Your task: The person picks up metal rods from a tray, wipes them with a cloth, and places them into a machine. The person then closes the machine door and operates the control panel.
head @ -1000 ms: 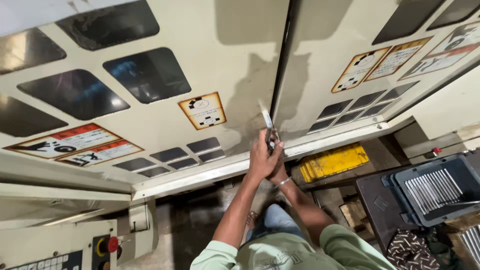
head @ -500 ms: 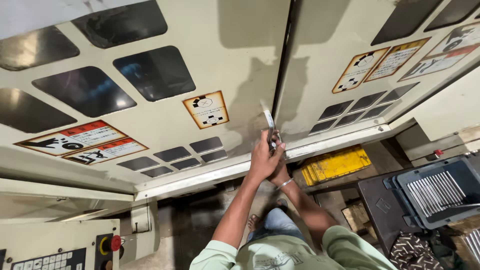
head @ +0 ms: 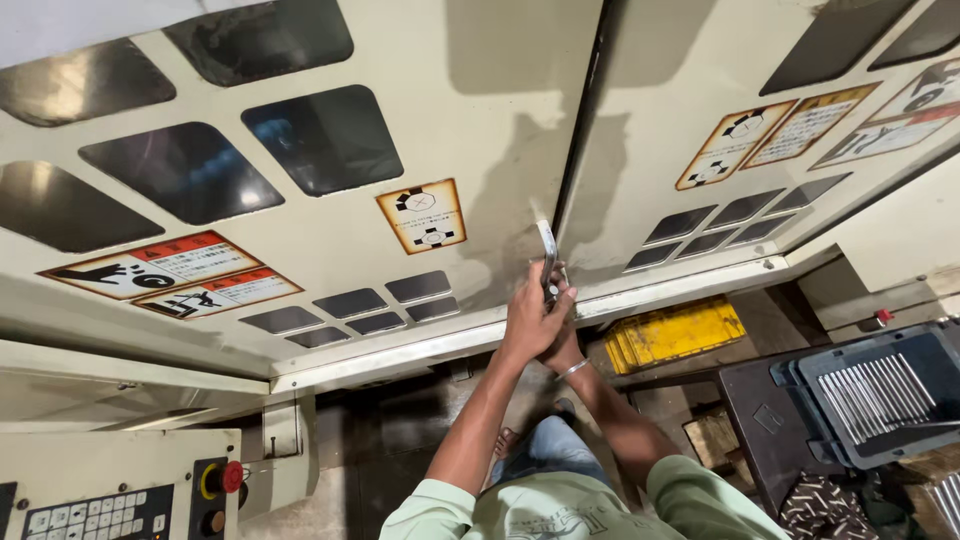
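Both hands meet on a metal handle [head: 546,252] at the lower inner edge of a cream machine door [head: 470,130]. The left hand [head: 532,318] is wrapped around the handle, fingers pressed together on it; the right hand [head: 562,345], with a thin bangle at the wrist, sits just beneath and behind it, mostly hidden, so whether it grips the handle too cannot be told. The handle stands nearly upright, right beside the dark seam [head: 580,130] where this door meets its neighbour [head: 700,90]. Just below the grip runs a pale metal rail [head: 420,350]. Farther out to the lower right lie a yellow tray [head: 675,333] and a dark crate of metal rods [head: 880,395]; well off to the lower left is a control panel [head: 140,500] with a red button. Risks, as a judgement: fingers so close to the seam could be pinched if the doors close together, and a slip off the narrow handle could throw the hands against the rail.
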A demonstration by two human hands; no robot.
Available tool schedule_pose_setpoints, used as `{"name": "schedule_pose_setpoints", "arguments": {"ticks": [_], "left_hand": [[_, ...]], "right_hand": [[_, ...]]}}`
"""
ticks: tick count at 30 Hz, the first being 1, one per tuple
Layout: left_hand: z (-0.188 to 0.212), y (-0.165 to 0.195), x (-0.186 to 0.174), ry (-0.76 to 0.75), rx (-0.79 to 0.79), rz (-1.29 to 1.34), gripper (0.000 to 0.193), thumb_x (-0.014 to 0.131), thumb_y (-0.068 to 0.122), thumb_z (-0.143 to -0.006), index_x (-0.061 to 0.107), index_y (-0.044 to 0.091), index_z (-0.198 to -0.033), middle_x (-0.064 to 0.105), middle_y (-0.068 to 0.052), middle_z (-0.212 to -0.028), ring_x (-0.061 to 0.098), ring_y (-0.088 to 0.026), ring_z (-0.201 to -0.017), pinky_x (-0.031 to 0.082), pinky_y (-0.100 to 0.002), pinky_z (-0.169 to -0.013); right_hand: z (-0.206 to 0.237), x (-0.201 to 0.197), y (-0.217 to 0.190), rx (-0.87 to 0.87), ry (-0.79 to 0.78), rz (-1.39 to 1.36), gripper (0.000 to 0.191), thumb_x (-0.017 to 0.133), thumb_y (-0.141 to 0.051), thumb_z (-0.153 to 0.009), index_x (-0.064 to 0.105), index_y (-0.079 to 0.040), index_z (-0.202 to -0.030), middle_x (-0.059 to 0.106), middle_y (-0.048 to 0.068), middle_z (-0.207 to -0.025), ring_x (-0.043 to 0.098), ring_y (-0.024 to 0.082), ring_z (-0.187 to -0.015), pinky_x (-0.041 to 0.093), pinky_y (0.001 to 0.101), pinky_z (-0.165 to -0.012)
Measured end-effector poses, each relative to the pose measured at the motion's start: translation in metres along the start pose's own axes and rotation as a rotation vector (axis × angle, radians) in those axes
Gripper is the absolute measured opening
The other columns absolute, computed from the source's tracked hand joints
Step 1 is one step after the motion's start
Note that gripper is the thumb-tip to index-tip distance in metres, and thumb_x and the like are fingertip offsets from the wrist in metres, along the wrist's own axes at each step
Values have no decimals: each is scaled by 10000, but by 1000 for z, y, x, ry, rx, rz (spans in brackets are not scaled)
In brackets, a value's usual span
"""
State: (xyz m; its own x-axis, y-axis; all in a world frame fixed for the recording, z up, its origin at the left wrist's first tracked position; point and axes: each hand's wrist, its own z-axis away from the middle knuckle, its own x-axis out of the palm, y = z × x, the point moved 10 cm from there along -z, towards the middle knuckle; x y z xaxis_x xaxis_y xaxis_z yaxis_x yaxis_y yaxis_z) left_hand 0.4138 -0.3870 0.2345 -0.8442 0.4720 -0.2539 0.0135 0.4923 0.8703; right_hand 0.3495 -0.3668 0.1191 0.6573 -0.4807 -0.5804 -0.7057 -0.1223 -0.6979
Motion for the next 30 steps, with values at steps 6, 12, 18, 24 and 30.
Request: {"name": "schedule_pose_setpoints", "arguments": {"ticks": [6, 12, 18, 24, 30], "left_hand": [[-2, -2, 1, -14, -35, 15, 400, 701, 202, -952, 546, 57, -1291, 688, -110, -950, 706, -313, -908, 551, -404, -780], [-1, -5, 2, -27, -45, 3, 416, 688, 222, -964, 540, 58, -1316, 686, -111, -955, 706, -312, -915, 546, -408, -796], [-2, -1, 2, -16, -13, 22, 406, 698, 203, -966, 543, 60, -1312, 684, -113, -954, 706, -310, -909, 551, -403, -793], [-1, -7, 2, -16, -79, -11, 423, 707, 183, -929, 539, 68, -1300, 685, -116, -946, 706, -314, -850, 551, -400, -738], [-2, -8, 3, -11, -68, 0, 414, 708, 196, -943, 536, 68, -1297, 692, -127, -960, 715, -324, -868, 555, -408, -747]], "right_hand": [[0, 10, 4, 93, -103, -426, 526, 551, -227, -1021, 320, -68, -1466, 569, 118, -1337, 591, 231, -1259, 493, 403, -1072], [0, 6, -3, 104, -84, -503, 483, 501, -195, -1078, 310, -61, -1502, 563, 124, -1365, 607, 217, -1287, 526, 389, -1079], [4, 3, -9, -54, -66, -100, 481, 472, -231, -1066, 310, -67, -1489, 532, 128, -1400, 540, 246, -1326, 448, 426, -1113], [7, 34, 29, 168, -86, -1135, 403, 348, -269, -1143, 341, -96, -1507, 534, 120, -1381, 552, 258, -1313, 470, 455, -1113], [10, 44, 36, 216, -116, -1469, 436, 321, -300, -1140, 288, -130, -1539, 481, 117, -1450, 506, 256, -1360, 434, 452, -1139]]}}
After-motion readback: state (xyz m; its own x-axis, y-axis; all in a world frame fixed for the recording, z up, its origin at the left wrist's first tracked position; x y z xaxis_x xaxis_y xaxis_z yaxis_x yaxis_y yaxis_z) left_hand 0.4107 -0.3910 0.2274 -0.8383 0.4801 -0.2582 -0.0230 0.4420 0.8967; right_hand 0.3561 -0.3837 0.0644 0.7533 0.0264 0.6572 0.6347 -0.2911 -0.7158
